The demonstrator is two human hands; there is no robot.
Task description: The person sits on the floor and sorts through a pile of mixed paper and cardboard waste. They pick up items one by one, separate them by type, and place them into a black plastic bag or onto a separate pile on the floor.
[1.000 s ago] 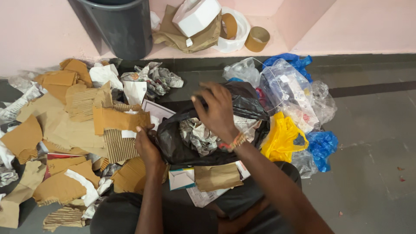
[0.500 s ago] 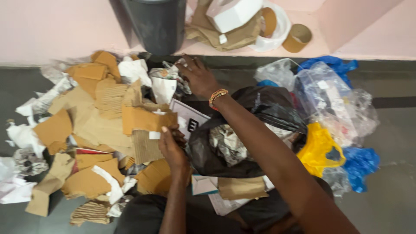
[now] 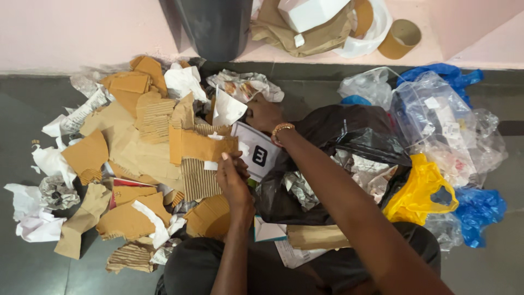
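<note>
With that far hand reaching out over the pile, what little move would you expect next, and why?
Probably closing the right hand on the white paper scrap and drawing it back: the hand already touches it, while the left hand rests on torn cardboard beside the open black bag.

Dark bin (image 3: 217,24), cardboard tape roll (image 3: 401,38), yellow bag (image 3: 420,191), blue bags (image 3: 477,210) nearby.

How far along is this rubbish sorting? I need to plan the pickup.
Looks done: torn cardboard heaped on the left, clear and coloured plastic bags on the right. In hand: the right hand touches a white paper scrap; the left hand is at the black bag. Left: crumpled paper inside that bag.
</note>
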